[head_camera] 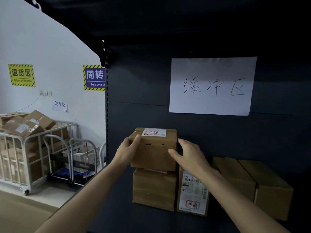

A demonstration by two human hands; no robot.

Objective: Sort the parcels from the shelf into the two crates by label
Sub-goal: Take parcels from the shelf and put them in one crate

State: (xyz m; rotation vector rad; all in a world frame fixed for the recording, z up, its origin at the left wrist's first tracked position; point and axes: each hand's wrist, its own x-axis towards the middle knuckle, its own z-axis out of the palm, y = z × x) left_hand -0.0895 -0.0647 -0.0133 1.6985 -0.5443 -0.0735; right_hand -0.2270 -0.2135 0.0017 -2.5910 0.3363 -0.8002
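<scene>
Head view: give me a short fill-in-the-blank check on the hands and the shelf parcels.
The left hand and right hand grip the top parcel, whose white label faces ____.
The upright parcel stands immediately to the ____ of the lower parcel.
Beyond the upright parcel, ____ plain parcels lie at the far right.
Missing words: up, right, two.
</scene>
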